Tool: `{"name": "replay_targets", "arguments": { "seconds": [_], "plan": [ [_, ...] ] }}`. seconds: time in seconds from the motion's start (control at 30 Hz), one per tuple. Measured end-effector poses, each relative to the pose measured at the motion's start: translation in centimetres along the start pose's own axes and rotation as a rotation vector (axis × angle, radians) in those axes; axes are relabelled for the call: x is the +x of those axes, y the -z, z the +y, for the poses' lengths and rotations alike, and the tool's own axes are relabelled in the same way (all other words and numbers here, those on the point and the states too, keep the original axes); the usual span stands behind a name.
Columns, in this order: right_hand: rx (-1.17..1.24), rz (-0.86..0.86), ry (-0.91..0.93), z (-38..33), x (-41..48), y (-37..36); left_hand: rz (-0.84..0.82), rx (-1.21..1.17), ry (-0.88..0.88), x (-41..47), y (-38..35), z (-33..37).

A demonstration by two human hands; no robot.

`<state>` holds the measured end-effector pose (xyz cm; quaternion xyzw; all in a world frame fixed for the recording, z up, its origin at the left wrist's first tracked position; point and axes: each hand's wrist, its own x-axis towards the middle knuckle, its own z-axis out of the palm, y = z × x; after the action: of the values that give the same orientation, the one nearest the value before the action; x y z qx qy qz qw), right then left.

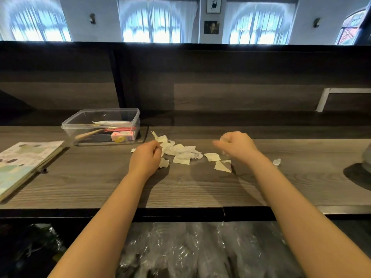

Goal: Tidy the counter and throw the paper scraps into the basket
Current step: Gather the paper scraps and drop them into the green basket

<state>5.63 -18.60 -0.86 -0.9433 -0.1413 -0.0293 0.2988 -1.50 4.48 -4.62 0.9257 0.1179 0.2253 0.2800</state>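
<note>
Left hand sits curled at the left edge of the pile of torn white paper scraps, fingers bent in & touching the nearest bits; looks like it's pinching or raking a scrap, but can't tell if anything is actually held. Right hand hovers just right of the pile, loosely closed, slightly blurred. Maybe a small white bit at the fingertips, can't confirm.

Pile lies on the grey wood-grain desk, mid-depth. Most scraps overlap in one heap; a few flat pieces lie loose on its right side, under the right hand, & one stray crumpled scrap sits farther right of the pile, past the right wrist. Left of the pile & a bit farther back: clear rectangular plastic box w/ small items inside. Farther left of that: a pale illustrated book lying flat.

Basket: not clearly seen. Clear crinkled plastic liner below the desk's front edge, nearer the person than the pile, prob. the bin.

Handling, my guess: scraps are v. light, thin, soft, and will flutter or slide. Best to rake them together w/ both hands, scoop from the outer edges, cup loosely. Flat ones need a fingertip pinch at an edge.
</note>
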Motion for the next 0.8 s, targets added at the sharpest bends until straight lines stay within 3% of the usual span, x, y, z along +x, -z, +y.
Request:
{"name": "replay_targets", "arguments": {
  "seconds": [0.1, 0.27, 0.47, 0.63, 0.8],
  "plan": [
    [-0.223, -0.147, -0.009, 0.6, -0.4, 0.4, -0.015, 0.013, -0.011, -0.1, 0.0, 0.0],
    [-0.273, -0.374, -0.033, 0.6, -0.9, 1.0, -0.091, 0.07, 0.013, 0.0, 0.1, 0.4],
    [-0.298, -0.413, -0.044, -0.5, -1.0, 0.9, -0.292, 0.143, 0.071, 0.7, 1.7, 1.8],
    [-0.402, -0.406, -0.095, -1.7, -1.3, 0.7, -0.381, 0.224, 0.125, 1.3, 3.6, 1.8],
    [-0.442, -0.377, -0.021, -2.3, -2.5, 0.6, -0.44, 0.25, 0.168, 1.1, 3.9, 1.4]
  ]
}}
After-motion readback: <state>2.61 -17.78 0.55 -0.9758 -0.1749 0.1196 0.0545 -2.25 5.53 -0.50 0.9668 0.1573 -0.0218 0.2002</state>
